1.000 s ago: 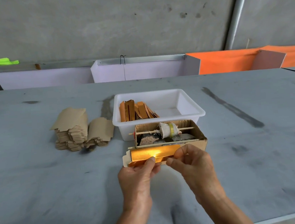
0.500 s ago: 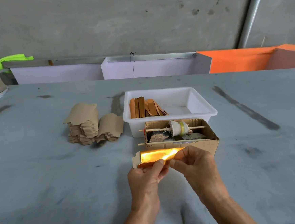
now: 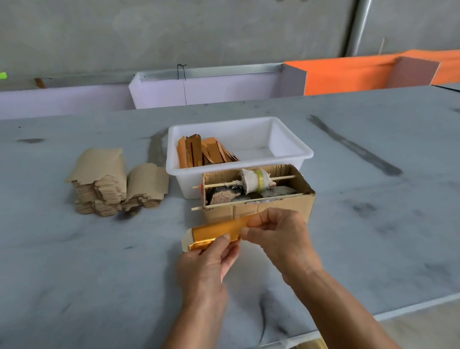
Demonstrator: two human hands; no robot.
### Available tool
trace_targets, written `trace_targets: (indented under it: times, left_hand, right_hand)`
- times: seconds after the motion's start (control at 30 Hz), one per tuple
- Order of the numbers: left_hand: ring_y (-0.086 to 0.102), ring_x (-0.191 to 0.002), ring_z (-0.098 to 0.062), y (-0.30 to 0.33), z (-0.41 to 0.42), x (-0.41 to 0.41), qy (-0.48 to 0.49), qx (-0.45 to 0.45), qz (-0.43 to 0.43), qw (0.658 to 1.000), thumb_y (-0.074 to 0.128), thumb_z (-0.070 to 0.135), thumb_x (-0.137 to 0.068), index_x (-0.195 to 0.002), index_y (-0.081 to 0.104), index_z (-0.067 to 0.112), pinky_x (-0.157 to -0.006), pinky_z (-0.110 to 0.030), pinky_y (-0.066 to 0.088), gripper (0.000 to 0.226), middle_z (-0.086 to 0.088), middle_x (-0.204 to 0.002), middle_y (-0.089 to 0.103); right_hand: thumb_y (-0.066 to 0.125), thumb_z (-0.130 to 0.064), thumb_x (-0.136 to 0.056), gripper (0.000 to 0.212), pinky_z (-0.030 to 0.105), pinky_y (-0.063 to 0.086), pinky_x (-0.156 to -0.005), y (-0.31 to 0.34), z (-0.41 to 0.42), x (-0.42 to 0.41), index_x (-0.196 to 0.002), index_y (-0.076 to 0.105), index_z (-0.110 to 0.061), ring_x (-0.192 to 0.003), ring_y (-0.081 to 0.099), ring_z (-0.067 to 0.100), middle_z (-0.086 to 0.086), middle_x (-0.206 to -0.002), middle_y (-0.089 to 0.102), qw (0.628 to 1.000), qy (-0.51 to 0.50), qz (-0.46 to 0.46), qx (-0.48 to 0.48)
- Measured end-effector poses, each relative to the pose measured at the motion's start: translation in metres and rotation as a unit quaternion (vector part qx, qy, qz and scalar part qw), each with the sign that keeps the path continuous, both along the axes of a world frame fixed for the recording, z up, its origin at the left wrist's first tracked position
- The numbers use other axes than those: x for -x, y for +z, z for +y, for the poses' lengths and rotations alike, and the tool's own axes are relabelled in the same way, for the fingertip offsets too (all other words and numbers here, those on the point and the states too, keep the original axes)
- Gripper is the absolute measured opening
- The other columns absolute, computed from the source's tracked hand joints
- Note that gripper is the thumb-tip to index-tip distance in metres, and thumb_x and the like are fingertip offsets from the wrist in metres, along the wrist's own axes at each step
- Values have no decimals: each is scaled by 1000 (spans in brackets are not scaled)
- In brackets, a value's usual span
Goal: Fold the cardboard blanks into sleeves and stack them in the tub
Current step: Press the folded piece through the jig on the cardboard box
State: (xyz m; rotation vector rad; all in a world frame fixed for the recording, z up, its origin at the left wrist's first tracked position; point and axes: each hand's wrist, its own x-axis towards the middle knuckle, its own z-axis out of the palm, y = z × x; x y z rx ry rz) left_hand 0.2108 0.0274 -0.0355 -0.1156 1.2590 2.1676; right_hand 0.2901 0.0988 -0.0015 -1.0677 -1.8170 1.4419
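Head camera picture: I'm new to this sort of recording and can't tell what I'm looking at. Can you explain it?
There is no machine here. A person wears a camera on the head, so you look down at their own arms. The left hand and right hand pinch a gold-faced cardboard blank above a grey table. Behind it stands a brown box holding a spool on a stick. Further back, a white tub holds finished sleeves. Unfolded blanks are piled to the left.
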Motion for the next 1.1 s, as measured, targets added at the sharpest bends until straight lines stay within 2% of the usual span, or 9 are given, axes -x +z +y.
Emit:
trace_targets:
  times: [0.17,0.37,0.47,0.67,0.87,1.1]
  left_hand:
    - [67,-52,-17,1,4,-3,-8,0,-9,1000,62,-14,-79,-75,60,-1,-54,-28,58,13,-8,-56,67]
    - [67,-52,-18,0,5,-3,-3,8,-6,1000,64,-13,-78,-75,60,-1,-51,-26,57,13,-7,-56,67]
    - [68,-53,-18,-1,5,-2,-3,9,-2,1000,64,-13,-78,-76,61,0,-52,-27,57,13,-8,-57,68]
    - [69,-55,-19,-1,4,-2,-8,8,9,1000,63,-13,-79,-75,61,0,-53,-27,58,14,-8,-58,69]
    - [69,-53,-20,1,4,-3,-16,5,14,1000,62,-13,-79,-77,60,-1,-50,-26,56,12,-9,-58,69]
    - [69,-56,-21,0,4,-2,-21,14,24,999,64,-12,-79,-79,62,-2,-54,-28,58,10,-10,-60,69]
  right_hand:
    - [80,-8,-71,20,10,42,-43,2,1,-4,-62,66,-19,-43,53,-3,-4,-57,65,1000,1,-4,3]
    - [78,-4,-71,14,12,39,-41,1,1,-4,-71,70,-15,-49,55,3,4,-69,71,1000,9,-26,0]
    - [78,-6,-71,13,10,33,-36,1,1,-3,-70,70,-17,-38,47,-3,3,-68,70,999,11,-36,-2]
    - [78,-7,-72,14,10,30,-34,-1,1,0,-71,71,-19,-32,43,-3,2,-68,70,999,17,-51,-5]
    - [79,-13,-72,14,12,30,-37,-3,2,0,-72,70,-24,-44,44,0,-6,-67,64,997,13,-72,-31]
    - [79,-13,-72,14,16,33,-44,-4,3,1,-72,70,-24,-50,46,1,-3,-73,68,997,8,-74,-31]
